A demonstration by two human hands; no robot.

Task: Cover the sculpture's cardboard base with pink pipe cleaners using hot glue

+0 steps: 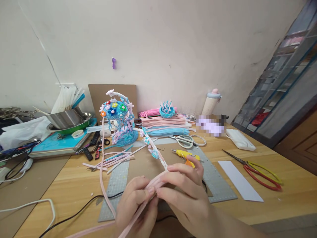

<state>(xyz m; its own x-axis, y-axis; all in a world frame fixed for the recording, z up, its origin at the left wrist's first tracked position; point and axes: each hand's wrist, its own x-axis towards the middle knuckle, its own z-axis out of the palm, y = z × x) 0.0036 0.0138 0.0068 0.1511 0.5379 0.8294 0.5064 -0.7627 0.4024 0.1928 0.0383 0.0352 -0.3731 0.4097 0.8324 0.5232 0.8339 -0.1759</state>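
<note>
Close to me, pale pink chenille stems (133,222) pass between my two hands. My left hand (135,201) pinches them from the left, thumb against fingertips. From the other side, my right hand (188,191) grips the same stems with thumb and forefinger; its upper fingers curl above. Beyond the fingers reaches a stem with small blue and white flowers (154,152). One long pink strand (102,172) loops up on the left toward a blue chenille lamp-like piece (117,112) covered in colourful flowers. What the fingertips press together is partly hidden.
A yellow glue gun (190,154) lies behind my right hand on cardboard over a grey cutting mat (219,185). Scissors with red and yellow handles (260,175) and a white strip (240,181) lie right. Bundled stems (164,122) sit behind; a metal bowl (65,118) stands left.
</note>
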